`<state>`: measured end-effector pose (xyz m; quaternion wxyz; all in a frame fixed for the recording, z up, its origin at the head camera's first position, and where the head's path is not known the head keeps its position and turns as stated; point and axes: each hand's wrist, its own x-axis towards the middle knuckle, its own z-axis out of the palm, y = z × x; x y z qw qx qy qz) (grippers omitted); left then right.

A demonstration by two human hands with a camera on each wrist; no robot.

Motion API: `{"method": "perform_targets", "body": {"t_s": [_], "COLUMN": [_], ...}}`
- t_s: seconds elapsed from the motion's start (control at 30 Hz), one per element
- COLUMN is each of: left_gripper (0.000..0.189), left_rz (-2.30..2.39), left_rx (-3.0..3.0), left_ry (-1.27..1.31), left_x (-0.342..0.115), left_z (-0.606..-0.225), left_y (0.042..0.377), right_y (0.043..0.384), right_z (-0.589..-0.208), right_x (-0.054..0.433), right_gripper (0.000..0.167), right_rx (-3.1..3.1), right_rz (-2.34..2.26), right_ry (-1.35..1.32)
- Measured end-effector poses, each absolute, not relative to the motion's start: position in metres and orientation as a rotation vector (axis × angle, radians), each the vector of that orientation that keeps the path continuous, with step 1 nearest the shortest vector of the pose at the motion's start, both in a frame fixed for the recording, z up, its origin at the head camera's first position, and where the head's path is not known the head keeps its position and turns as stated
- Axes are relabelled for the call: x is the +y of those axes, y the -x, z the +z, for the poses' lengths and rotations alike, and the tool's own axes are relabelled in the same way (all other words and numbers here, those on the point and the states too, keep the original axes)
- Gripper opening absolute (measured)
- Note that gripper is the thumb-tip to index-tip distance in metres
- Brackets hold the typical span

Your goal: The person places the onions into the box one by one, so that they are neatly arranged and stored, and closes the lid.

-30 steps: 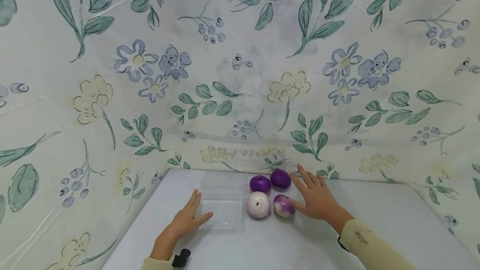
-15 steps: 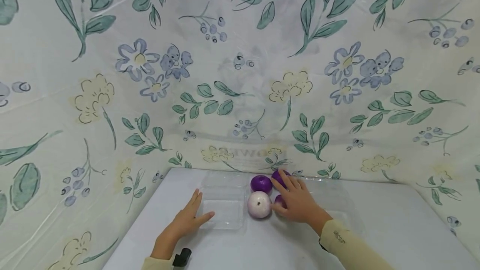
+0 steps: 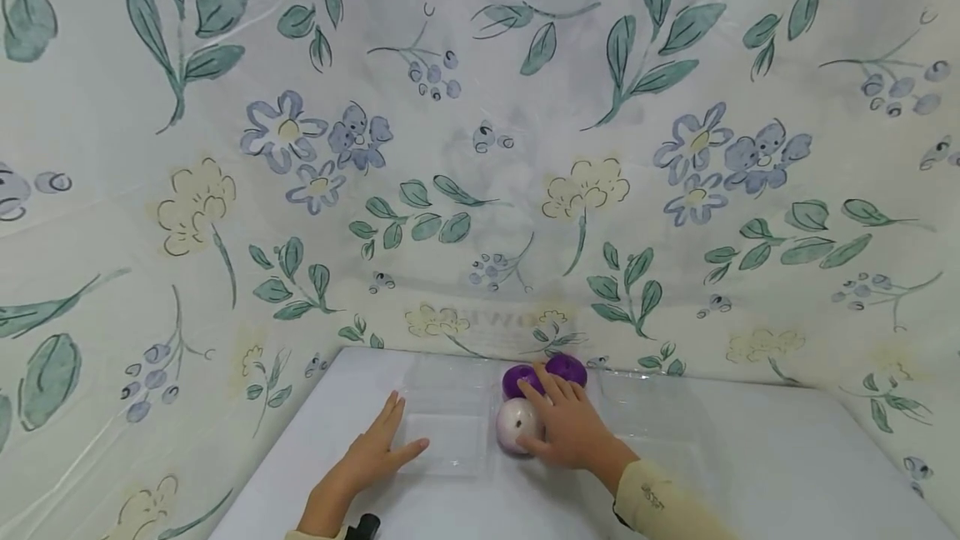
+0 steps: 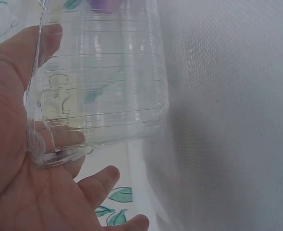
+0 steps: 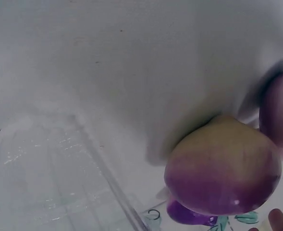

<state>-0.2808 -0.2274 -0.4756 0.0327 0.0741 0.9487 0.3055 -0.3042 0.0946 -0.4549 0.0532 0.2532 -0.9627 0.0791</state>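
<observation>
A pale, onion-like vegetable (image 3: 514, 425) sits on the table, with two dark purple ones, one nearer (image 3: 516, 378) and one farther (image 3: 570, 367), behind it. My right hand (image 3: 576, 430) reaches over this group from the right, fingers spread, thumb by the pale one's front; contact is unclear. Beneath that hand, a purple-and-cream vegetable (image 5: 223, 168) shows large in the right wrist view but is hidden in the head view. My left hand (image 3: 371, 448) rests, fingers extended, against the left side of a clear plastic container (image 3: 447, 444).
To the right, behind my right forearm, stands a second clear plastic container (image 3: 648, 407). The white table (image 3: 787, 457) meets a floral-patterned sheet (image 3: 480, 273) along its back edge. A black strap piece (image 3: 364, 527) is at my left wrist.
My right hand has moved left, from beside the purple-and-cream vegetable to over the pale one. The left hand has kept its place at the container. The head view has tilted slightly upward.
</observation>
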Motion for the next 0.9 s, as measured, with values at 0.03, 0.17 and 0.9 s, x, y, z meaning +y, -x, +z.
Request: {"method": "perform_targets", "body": {"t_s": [0.03,0.17,0.9], "left_gripper": [0.095,0.094,0.092], "left_rz": [0.928,0.927,0.969], "left_rx": [2.917,2.922,2.883], "left_ry": [-0.223,-0.228,-0.226], "left_x": [-0.228,-0.231,-0.228], "left_z": [-0.477,-0.480,-0.477], "left_y": [0.278,0.275,0.277], "right_y": [0.303,0.301,0.310], "right_z": [-0.458,-0.465,-0.466], "right_x": [0.093,0.090,0.076], "right_gripper": [0.082,0.082,0.082], "right_rx": [-2.937,-2.934,-2.904], "right_rz": [0.250,0.263,0.502], "right_ry": [-0.774,-0.786,-0.884]}}
